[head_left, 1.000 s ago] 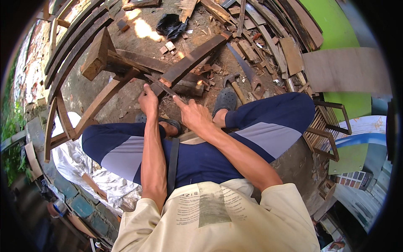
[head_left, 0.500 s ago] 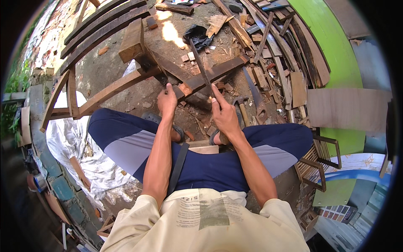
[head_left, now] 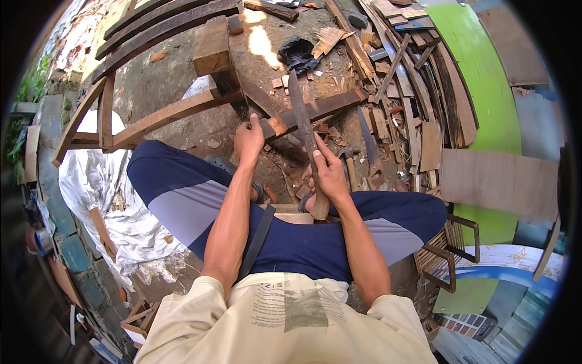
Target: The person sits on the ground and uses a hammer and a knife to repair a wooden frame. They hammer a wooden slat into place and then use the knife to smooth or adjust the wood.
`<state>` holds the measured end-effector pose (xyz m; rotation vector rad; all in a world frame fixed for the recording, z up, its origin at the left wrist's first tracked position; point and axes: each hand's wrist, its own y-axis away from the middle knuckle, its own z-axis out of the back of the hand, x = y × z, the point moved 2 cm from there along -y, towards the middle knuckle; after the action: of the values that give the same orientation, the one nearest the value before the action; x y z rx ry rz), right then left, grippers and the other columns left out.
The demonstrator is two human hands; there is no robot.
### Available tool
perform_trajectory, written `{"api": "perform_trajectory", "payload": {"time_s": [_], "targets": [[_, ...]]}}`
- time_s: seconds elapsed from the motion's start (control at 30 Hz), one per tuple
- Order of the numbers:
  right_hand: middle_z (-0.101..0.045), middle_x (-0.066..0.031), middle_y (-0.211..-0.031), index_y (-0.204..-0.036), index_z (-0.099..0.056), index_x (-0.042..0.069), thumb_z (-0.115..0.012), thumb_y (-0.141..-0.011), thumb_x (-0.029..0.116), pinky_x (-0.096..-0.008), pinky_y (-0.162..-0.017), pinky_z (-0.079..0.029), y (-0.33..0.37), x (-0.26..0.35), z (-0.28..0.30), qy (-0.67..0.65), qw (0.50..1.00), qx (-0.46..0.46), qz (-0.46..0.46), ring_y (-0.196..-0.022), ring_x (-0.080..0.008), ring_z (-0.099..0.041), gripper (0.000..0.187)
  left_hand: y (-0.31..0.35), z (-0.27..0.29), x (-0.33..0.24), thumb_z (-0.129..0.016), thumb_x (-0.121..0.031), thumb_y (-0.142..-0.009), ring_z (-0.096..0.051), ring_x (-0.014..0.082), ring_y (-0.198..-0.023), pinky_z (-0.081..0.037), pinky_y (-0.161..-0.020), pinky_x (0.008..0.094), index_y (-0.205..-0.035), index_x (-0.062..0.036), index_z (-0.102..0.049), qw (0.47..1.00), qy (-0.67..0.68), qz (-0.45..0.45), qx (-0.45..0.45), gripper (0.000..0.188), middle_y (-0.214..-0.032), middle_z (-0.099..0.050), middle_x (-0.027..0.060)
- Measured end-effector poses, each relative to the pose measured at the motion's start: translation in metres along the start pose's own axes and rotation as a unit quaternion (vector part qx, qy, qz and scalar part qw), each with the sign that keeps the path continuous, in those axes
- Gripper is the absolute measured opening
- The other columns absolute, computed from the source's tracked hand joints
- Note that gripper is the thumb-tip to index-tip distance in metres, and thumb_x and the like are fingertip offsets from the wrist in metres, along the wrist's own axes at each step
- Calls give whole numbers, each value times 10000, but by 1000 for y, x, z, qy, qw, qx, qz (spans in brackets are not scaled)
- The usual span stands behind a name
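In my right hand (head_left: 327, 173) is a machete (head_left: 298, 106), its wooden handle (head_left: 320, 207) pointing down toward my lap. The dark blade slants up and away, passing over a dark wooden beam (head_left: 327, 108). My left hand (head_left: 248, 139) is closed round the beam's near left end. Close to that hand, a pale, freshly cut patch shows on the beam. Behind it stands a wooden frame with a thick square post (head_left: 212, 51) and a long rail (head_left: 167, 115).
A hammer (head_left: 350, 168) and a handsaw (head_left: 371, 151) lie to the right of my hands. Scrap boards (head_left: 418, 91) are piled beyond them at the right. A black plastic bag (head_left: 298, 53) lies ahead among wood chips. White sacking (head_left: 103, 200) is at the left.
The machete has rolled from edge-on to showing its broad side, and its handle has come into view. My right hand has shifted slightly down and right; my left hand still grips the beam.
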<state>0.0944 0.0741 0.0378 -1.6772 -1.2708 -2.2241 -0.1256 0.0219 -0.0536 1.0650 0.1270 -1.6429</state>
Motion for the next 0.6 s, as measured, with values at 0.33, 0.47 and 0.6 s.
{"api": "perform_trajectory", "payload": {"time_s": [0.33, 0.47, 0.6], "targets": [[-613, -69, -678, -1542, -462, 197, -439, -1074, 238, -303, -458, -481, -4, -15, -2, -44, 985, 97, -135, -484, -152, -573, 470, -12, -8, 25, -475, -504, -991, -677, 393, -1065, -478, -932, 450, -1102, 14, -728, 999, -23, 18, 37, 587, -1096, -714, 262], [-592, -34, -675, -1571, -406, 186, -476, -1069, 225, -284, -425, -461, -2, 0, 10, -26, 999, -14, -35, -468, -130, -547, 508, -22, -3, 13, -488, -560, -952, -653, 411, -1148, -475, -980, 465, -1176, -10, -714, 992, -57, 1, 109, 635, -1189, -694, 263], [-588, -24, -668, -1572, -405, 179, -541, -1044, 227, -304, -432, -461, -10, -9, 28, 7, 992, -124, 11, -473, -130, -550, 548, -10, -10, 0, -605, -674, -814, -631, 392, -1225, -467, -1030, 445, -1266, 48, -664, 947, -238, -11, 217, 853, -1255, -660, 304]]}}
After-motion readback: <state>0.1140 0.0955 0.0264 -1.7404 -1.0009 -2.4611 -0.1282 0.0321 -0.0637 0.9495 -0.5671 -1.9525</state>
